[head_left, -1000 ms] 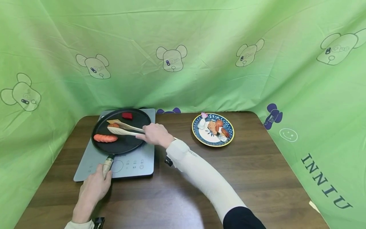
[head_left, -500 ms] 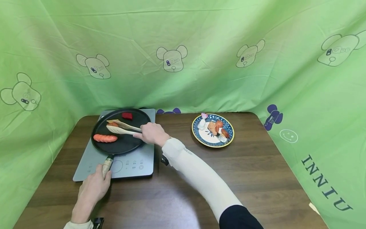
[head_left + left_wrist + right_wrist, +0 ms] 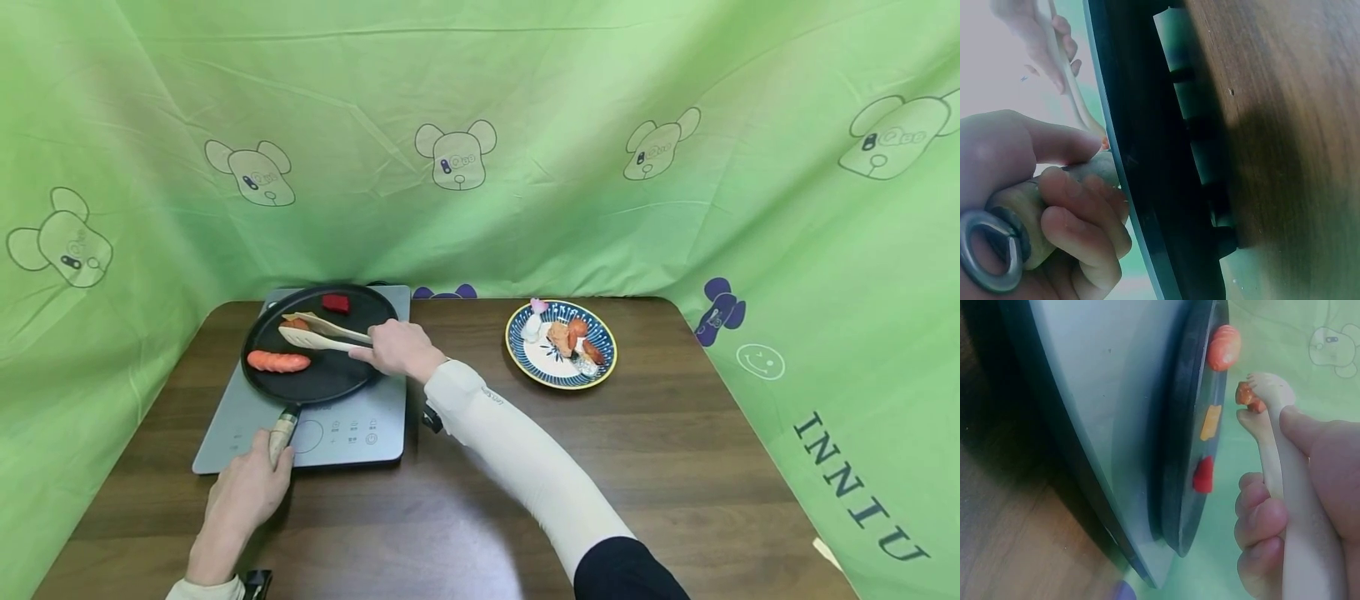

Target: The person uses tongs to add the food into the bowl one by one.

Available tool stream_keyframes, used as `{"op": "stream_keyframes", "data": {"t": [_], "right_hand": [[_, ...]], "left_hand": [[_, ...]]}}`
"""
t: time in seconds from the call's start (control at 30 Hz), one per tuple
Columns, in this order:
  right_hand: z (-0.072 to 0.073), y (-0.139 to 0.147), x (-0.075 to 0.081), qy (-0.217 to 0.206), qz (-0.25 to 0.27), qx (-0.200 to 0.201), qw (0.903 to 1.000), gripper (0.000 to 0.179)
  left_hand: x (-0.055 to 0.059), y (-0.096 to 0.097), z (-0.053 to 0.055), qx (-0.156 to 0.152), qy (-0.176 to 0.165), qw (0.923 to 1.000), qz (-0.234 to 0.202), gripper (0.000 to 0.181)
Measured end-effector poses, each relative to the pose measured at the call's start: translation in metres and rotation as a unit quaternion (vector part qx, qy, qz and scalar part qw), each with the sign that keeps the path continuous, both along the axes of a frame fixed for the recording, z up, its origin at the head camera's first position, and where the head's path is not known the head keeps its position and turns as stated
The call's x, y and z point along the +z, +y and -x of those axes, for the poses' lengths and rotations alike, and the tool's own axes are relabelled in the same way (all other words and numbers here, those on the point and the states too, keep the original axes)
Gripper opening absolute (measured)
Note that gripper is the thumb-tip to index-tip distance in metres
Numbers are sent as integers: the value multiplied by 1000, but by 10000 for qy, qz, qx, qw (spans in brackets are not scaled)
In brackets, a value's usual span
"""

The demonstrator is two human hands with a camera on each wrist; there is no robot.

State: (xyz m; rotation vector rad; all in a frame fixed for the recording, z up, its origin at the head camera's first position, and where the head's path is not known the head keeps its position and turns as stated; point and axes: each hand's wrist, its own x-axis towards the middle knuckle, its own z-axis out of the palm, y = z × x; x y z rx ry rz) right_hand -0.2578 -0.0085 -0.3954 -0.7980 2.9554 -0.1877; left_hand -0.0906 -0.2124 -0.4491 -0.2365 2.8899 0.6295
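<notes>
My left hand (image 3: 249, 487) grips the handle (image 3: 282, 433) of a black frying pan (image 3: 330, 383); in the left wrist view, fingers and thumb wrap it near a metal ring (image 3: 991, 250). My right hand (image 3: 401, 346) holds pale tongs (image 3: 322, 342) over the pan. Between their tips sits a small brownish-orange food piece (image 3: 1245, 394), apart from the pan surface in the right wrist view. In the pan lie a scored pink sausage (image 3: 278, 362), a red block (image 3: 335, 303) and an orange-yellow piece (image 3: 1210, 422), which the tongs largely hide in the head view.
Under the pan is a grey induction cooktop (image 3: 345, 446) on a brown wooden table (image 3: 480, 500). A blue-patterned plate (image 3: 543, 365) with several food pieces stands to the right. Green printed cloth (image 3: 465, 233) hangs behind and along both sides.
My right hand and the tongs have shifted slightly left over the pan, then stayed nearly still. The left hand keeps its grip on the handle. The head view has shifted a little.
</notes>
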Motion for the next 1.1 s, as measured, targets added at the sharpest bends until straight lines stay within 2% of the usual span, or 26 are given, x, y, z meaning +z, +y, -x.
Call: {"op": "stream_keyframes", "data": {"t": [0.33, 1.1], "right_hand": [[1, -5, 1, 49, -47, 69, 10000, 48], [-4, -15, -1, 62, 11, -243, 9997, 50]], "left_hand": [[2, 0, -1, -38, 40, 10000, -43, 51], [4, 1, -1, -17, -82, 9999, -57, 55]]}}
